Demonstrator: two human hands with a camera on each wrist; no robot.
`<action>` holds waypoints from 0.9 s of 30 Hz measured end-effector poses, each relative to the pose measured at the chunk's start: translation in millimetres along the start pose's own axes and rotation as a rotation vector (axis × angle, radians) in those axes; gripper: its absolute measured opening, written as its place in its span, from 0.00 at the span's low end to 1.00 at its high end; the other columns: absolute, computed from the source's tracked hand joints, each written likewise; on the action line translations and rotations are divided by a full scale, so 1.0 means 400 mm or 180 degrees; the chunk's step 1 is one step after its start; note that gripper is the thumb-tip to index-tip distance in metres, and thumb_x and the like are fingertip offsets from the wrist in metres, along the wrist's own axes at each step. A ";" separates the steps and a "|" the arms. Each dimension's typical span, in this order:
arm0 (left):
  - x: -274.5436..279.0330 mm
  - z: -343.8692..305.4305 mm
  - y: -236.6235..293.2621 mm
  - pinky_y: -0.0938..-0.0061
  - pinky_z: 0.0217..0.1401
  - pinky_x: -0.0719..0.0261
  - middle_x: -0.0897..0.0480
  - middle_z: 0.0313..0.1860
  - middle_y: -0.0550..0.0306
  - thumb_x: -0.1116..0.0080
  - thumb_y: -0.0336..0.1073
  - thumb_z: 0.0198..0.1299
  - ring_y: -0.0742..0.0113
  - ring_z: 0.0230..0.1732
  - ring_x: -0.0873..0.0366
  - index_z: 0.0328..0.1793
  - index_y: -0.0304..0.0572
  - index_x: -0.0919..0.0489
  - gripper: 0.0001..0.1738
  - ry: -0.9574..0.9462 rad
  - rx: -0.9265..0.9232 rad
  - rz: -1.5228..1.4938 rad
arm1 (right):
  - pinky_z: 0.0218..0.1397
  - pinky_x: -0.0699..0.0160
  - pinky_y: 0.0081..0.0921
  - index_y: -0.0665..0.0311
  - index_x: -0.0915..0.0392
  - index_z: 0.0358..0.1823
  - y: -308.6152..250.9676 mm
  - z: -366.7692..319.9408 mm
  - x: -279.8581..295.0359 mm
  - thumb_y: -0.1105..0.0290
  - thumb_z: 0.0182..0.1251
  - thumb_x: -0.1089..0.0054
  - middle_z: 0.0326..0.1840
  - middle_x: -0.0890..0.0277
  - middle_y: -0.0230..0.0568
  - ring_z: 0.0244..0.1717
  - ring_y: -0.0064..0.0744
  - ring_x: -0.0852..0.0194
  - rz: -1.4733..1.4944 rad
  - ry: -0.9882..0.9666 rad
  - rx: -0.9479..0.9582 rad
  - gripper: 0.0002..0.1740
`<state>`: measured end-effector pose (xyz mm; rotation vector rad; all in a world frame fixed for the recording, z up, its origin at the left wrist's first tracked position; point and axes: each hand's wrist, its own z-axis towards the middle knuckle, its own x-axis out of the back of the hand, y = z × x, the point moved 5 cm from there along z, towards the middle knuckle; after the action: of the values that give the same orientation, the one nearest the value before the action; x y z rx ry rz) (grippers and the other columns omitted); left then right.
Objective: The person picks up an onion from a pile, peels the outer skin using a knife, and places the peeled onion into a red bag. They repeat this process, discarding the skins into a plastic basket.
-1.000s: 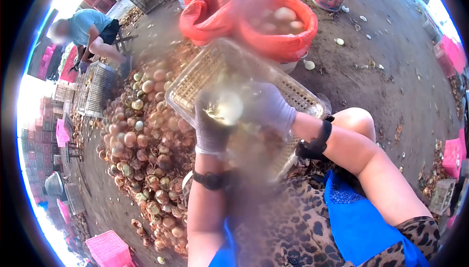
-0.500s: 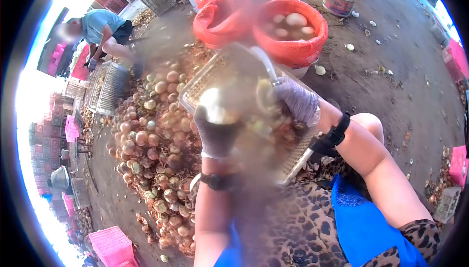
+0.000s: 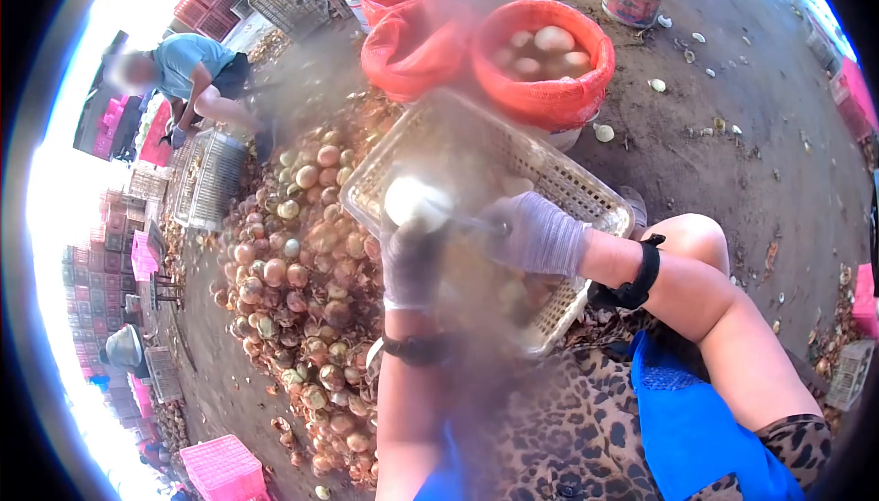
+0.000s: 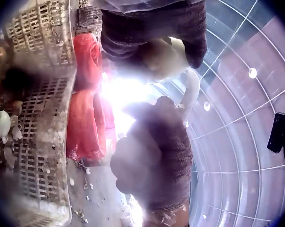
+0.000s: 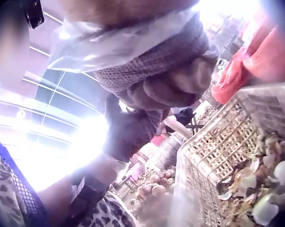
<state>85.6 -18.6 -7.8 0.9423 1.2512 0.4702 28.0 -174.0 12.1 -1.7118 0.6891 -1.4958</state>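
Observation:
A pale peeled onion (image 3: 414,201) sits in the gloved left hand (image 3: 410,263), whose fingers wrap around its lower side. The gloved right hand (image 3: 540,234) grips a thin curved tool (image 3: 472,221) that reaches to the onion. In the left wrist view, the left hand (image 4: 154,30) curls round the onion (image 4: 166,59), above the right hand (image 4: 159,151) and the pale curved tool (image 4: 191,87). The right wrist view shows the right hand's (image 5: 164,75) curled fingers beside the left hand (image 5: 130,130). Both hands are over a plastic basket (image 3: 586,191).
A heap of onions (image 3: 311,290) lies left of the basket. Red-lined buckets (image 3: 542,103) stand beyond it, one holding onions in murky liquid. Peelings (image 5: 249,182) lie inside the basket. A person (image 3: 190,66) bends over a crate (image 3: 209,180) at far left.
The right hand has swung back from the basket's right side toward the onion, bringing the curved tool close to it. The left hand still holds the onion, slightly turned.

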 end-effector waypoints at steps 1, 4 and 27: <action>-0.011 -0.002 0.007 0.58 0.58 0.21 0.25 0.54 0.47 0.29 0.46 0.46 0.53 0.54 0.24 0.64 0.35 0.35 0.42 -0.0032 -0.0048 0.0026 | 0.39 0.23 0.37 0.60 0.18 0.40 0.000 0.001 0.001 0.63 0.59 0.43 0.29 0.20 0.49 0.32 0.48 0.20 0.0019 -0.0082 -0.0044 0.12; -0.042 -0.005 0.022 0.61 0.57 0.20 0.25 0.52 0.50 0.28 0.44 0.45 0.56 0.53 0.23 0.64 0.37 0.35 0.42 0.0114 -0.0247 0.0248 | 0.40 0.23 0.37 0.59 0.18 0.41 0.015 0.004 -0.004 0.64 0.60 0.44 0.30 0.19 0.48 0.32 0.48 0.21 -0.0038 -0.0283 -0.0174 0.12; 0.051 -0.038 -0.014 0.63 0.58 0.29 0.24 0.50 0.51 0.61 0.68 0.60 0.58 0.52 0.26 0.56 0.38 0.29 0.38 0.0134 0.0155 0.0872 | 0.37 0.19 0.40 0.62 0.15 0.27 0.024 0.042 0.003 0.64 0.52 0.41 0.24 0.19 0.49 0.30 0.50 0.17 -0.1896 -0.1106 -0.0187 0.10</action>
<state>76.1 -1.1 -24.9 1.1570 1.1805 0.6797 45.6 -177.3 4.4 -2.2761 0.0311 -1.4948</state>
